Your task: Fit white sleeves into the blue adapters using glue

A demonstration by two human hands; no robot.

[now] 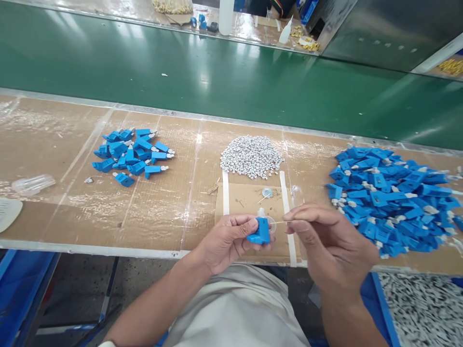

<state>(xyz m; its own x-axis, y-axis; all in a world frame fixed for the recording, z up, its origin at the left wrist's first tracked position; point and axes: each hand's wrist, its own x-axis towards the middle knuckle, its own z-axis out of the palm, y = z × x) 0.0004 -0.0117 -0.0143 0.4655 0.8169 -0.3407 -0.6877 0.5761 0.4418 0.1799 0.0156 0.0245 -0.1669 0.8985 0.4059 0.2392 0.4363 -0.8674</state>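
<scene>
My left hand (231, 238) is closed around a blue plastic part (263, 230) with a whitish tip pointing up. Between the thumb and fingers of my right hand (329, 241) is a thin wooden stick (280, 222), its end close to the side of the blue part; whether it touches I cannot tell. A clear round piece (272, 223) shows just behind the blue part. Beyond my hands, a small clear dish (266, 193) with a stick at it rests on a cardboard sheet (238, 197). Farther back is a heap of small grey-white pieces (251, 156).
Blue parts lie in a small pile (133, 154) at left and a large pile (390, 197) at right. A green conveyor belt (202, 67) runs behind the table. A clear plastic piece (34, 184) lies far left. A bin of grey pieces (423, 308) stands lower right.
</scene>
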